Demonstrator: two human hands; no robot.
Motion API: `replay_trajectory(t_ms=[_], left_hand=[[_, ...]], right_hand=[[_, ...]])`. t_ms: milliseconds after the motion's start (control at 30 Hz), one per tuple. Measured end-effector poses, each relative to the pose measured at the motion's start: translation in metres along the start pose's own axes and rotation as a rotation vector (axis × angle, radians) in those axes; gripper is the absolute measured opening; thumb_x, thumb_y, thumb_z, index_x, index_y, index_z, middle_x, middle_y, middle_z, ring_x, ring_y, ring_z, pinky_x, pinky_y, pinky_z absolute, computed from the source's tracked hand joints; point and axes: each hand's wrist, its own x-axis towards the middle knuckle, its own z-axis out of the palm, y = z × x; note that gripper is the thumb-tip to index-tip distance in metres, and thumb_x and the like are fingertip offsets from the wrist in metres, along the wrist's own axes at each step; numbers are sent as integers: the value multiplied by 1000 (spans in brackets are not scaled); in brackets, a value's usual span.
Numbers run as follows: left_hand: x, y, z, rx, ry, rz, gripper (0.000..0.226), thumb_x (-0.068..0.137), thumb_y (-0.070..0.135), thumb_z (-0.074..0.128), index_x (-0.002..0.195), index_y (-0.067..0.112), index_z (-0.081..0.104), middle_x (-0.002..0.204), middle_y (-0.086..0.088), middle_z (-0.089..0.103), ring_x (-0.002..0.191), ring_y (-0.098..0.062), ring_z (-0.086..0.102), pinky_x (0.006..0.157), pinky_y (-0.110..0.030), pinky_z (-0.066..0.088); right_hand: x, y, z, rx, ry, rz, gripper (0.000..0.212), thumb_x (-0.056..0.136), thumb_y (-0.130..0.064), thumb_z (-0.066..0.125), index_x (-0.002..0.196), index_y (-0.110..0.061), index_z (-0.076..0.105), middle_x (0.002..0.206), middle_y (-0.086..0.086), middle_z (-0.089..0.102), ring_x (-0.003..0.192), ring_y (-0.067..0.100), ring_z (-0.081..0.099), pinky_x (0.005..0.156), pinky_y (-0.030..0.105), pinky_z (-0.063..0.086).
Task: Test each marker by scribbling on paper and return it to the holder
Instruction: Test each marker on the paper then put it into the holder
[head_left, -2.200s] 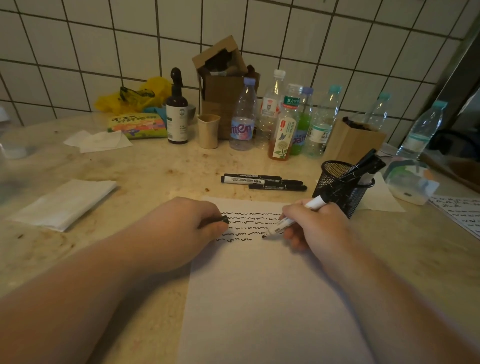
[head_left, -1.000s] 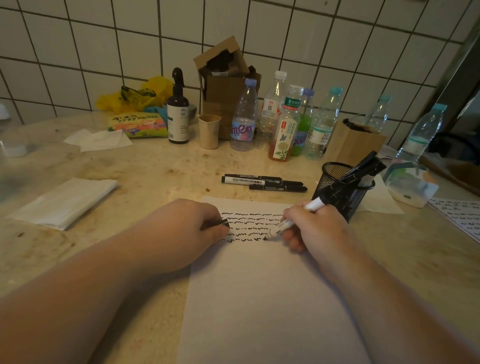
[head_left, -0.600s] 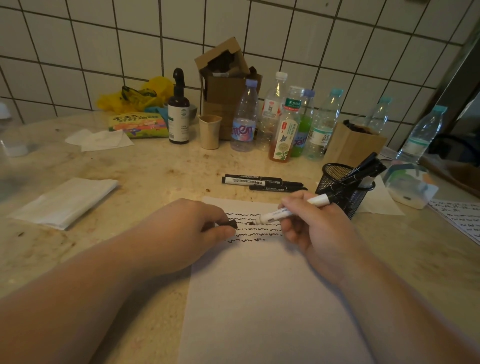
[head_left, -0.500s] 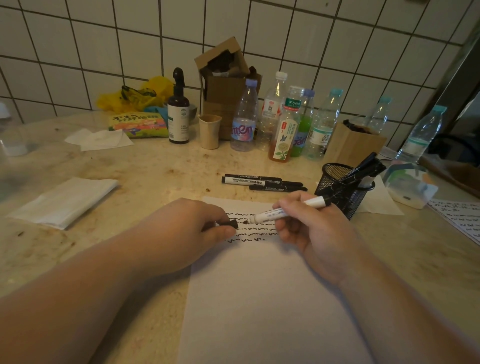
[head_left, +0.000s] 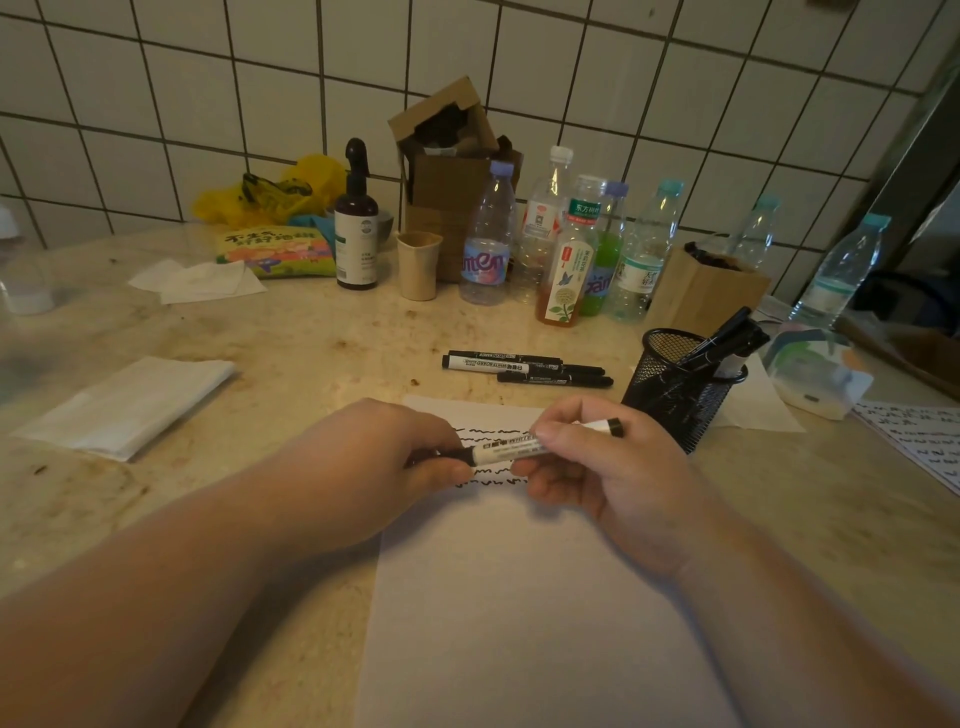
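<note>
Progress: the white sheet of paper (head_left: 519, 597) on the beige stone worktop (head_left: 311, 353) carries approx four rows of black wavy scribbles (head_left: 488, 431) near its top edge, so several tests look done. The black wire-mesh holder (head_left: 680, 387), just right of the paper, has a few dark markers (head_left: 727, 338) leaning in it, prob. already tested. Three black-and-white markers (head_left: 524, 366) lie side by side on the worktop beyond the paper; these look untested, so I'd judge the task roughly half done, w/ those three left.

Current step, by my reading: recapping. The white-barrelled whiteboard marker (head_left: 511, 447) is held level above the scribbles, between both hands, not touching the paper. Next it needs to go into the holder.

Right hand (head_left: 597, 467): thumb on top, fingers curled under, grip closed round the barrel's mid/back part; black end sticks out toward the holder. Forearm comes in from lower right.

Left hand (head_left: 384, 462): fingers curled, pinching the black cap (head_left: 447, 456) at the marker's front end; whether the cap is fully seated I can't tell. Forearm comes in from lower left, lying across the worktop edge.
</note>
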Motion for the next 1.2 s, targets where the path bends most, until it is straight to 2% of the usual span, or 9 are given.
replay_trajectory(t_ms=[100,300,467,700,833,933,1000,1100,1200], left_hand=[[1,0,-1,44,-3,-3,21,93,48,57,106,37,69,87,15,63,82,-3,57,77,-26,50],[3,-3,1,58,-5,-10,25,99,43,49,111,32,68,101,13,65,93,-8,58,86,-29,49],[4,-7,2,-10,-4,-11,16,99,41,49,98,36,63,89,19,61,84,0,54,71,-17,41],[1,-4,1,-24,-23,22,23,100,39,48,80,32,57,78,11,61,74,-6,55,64,-23,42],[0,-3,0,-109,-14,10,26,98,41,49,76,34,61,76,7,63,70,-7,56,61,-21,42],[1,0,1,-241,16,-4,26,98,44,48,82,35,65,76,-1,64,63,-11,55,62,-28,46],[2,1,2,-255,-8,0,26,99,45,46,84,36,65,75,-3,65,59,-11,52,59,-30,45],[3,1,3,-227,-24,1,24,98,47,47,86,36,64,75,2,68,56,-7,51,57,-27,44],[2,0,2,-201,3,-28,19,96,52,49,92,41,64,75,9,68,57,-5,54,58,-25,46]], right_hand=[[-1,0,-2,-94,15,-18,6,90,-7,67,92,-2,71,84,22,75,63,21,66,60,31,54],[0,5,-5,-266,-20,17,5,92,-16,70,91,-14,74,68,10,69,53,19,54,52,34,45],[-1,4,-4,-278,-45,25,4,93,-12,68,97,-11,69,68,10,67,50,17,48,47,32,39],[-5,3,-4,-371,-67,-34,5,95,-12,66,92,-16,65,68,7,67,50,17,48,49,35,40],[-6,1,-3,-298,-51,-56,8,94,-10,67,88,-16,69,66,8,64,48,16,48,44,30,39],[-7,-6,-1,-38,-31,-82,7,88,-9,67,92,-9,73,64,14,60,47,17,47,39,26,38],[-7,-11,-1,146,-47,-77,19,83,-12,63,97,-3,73,67,16,61,50,18,51,42,26,42],[-7,-13,-3,120,-27,-111,26,82,-16,61,102,-3,73,73,16,63,58,20,56,50,27,49],[-6,-14,-6,21,128,-196,28,81,-21,62,101,-6,74,72,9,65,59,17,59,54,26,51]])
